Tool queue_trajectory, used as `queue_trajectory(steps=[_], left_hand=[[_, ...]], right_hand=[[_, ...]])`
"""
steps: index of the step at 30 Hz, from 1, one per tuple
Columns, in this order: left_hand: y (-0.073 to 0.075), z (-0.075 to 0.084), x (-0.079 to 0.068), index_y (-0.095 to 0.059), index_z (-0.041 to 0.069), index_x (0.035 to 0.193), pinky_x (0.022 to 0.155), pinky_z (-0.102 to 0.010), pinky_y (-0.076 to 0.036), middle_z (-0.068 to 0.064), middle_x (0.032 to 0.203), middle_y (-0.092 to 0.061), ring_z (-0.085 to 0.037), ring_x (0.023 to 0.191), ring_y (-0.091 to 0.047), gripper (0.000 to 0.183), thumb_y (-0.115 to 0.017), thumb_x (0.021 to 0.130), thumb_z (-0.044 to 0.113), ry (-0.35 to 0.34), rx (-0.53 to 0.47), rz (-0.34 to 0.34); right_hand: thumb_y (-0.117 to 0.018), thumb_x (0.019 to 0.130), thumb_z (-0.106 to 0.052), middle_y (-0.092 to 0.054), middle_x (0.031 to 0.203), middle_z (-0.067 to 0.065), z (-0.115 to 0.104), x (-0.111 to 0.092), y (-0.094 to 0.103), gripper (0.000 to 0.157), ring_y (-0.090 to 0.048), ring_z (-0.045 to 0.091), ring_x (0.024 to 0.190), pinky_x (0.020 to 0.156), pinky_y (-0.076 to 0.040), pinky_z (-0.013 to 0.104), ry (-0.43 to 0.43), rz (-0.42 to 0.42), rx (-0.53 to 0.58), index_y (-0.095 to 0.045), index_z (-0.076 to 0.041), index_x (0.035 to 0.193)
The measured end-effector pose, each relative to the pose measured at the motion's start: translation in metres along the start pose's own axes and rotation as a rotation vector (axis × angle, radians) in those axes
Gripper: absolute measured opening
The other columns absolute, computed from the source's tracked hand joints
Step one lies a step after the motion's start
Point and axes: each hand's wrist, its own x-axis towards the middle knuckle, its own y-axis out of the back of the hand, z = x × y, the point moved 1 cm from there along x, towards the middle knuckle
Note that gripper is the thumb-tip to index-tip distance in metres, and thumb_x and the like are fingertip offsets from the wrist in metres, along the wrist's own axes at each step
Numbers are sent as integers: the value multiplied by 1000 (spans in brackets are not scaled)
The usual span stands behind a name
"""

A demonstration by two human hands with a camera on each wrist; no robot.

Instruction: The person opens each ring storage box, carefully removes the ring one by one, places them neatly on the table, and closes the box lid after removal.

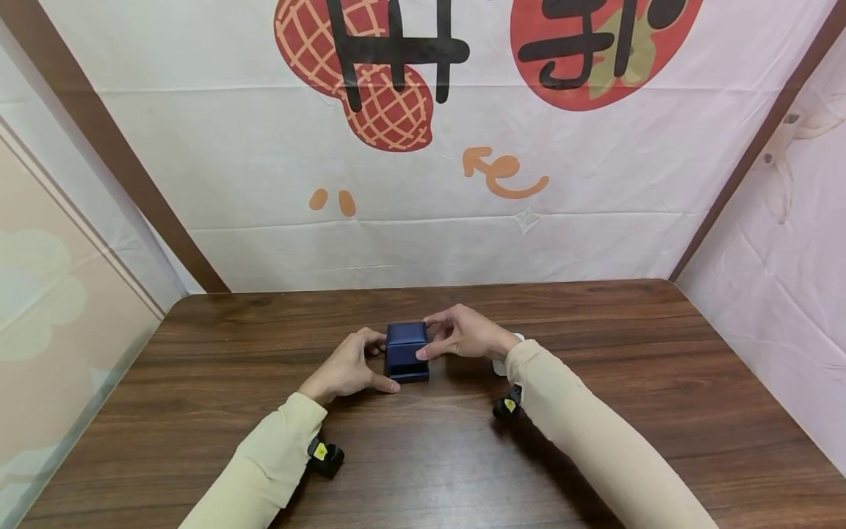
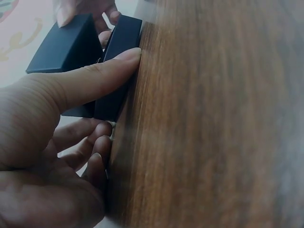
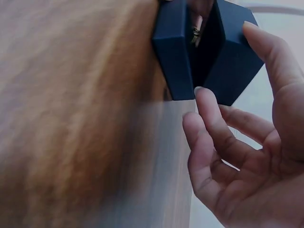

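The right hand (image 1: 465,334) pinches the partly raised lid (image 1: 406,333) of the box (image 1: 402,358); the left hand (image 1: 348,367) grips its base (image 1: 410,377), thumb across the front. The box, dark blue, angular and smooth, sits on the wood-grained table (image 1: 423,455). A white thing (image 1: 499,367), partly hidden, shows at the right sleeve (image 1: 588,426). Behind hangs a creased, printed white sheet (image 1: 423,250).

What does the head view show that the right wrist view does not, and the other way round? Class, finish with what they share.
Only the head view: the red pictures on the wall sheet, the left sleeve, the right sleeve and a black strapped device at each wrist.

Only the right wrist view: a small gold-coloured piece inside the gap of the blue box.

Both: the box, the right hand gripping it, and the wooden table.
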Motion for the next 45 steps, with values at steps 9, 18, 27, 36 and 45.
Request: queue_trajectory(steps=[9,18,27,36,45], left_hand=[[-1,-2,0,-62,-9,128,98,-50,-44,-15,117,-59,-31,108,-54,79,-99,61,10,16,-20,4],[-2,0,-2,-58,-12,129,98,-49,-45,-17,118,-59,-31,108,-54,80,-98,63,10,19,-16,2],[-3,-2,0,-56,-11,132,101,-49,-43,-17,120,-56,-32,112,-53,83,-98,64,11,52,-17,-20],[-3,-3,0,-54,-11,134,102,-49,-43,-17,122,-55,-32,113,-52,84,-97,66,13,68,-31,-39],[-1,-4,1,-53,-10,135,102,-48,-42,-16,123,-53,-31,113,-51,84,-97,68,15,71,-25,-48]], right_hand=[[-78,92,-34,-73,98,12,7,12,11,68,-68,24,89,78,-55,37,-121,-91,190,-52,-5,147],[-66,97,-47,-68,75,7,9,21,7,47,-67,18,74,68,-54,30,-231,-54,321,-72,-1,105],[-64,96,-53,-71,82,10,3,17,1,57,-66,20,73,66,-55,33,-222,61,268,-65,0,119],[-79,90,-40,-68,85,9,-12,-14,-12,47,-64,23,72,65,-51,33,-78,269,45,-60,-5,115],[-82,86,-22,-63,65,-9,-14,-20,-32,10,-57,7,58,55,-47,26,115,300,-231,-78,-13,88]])
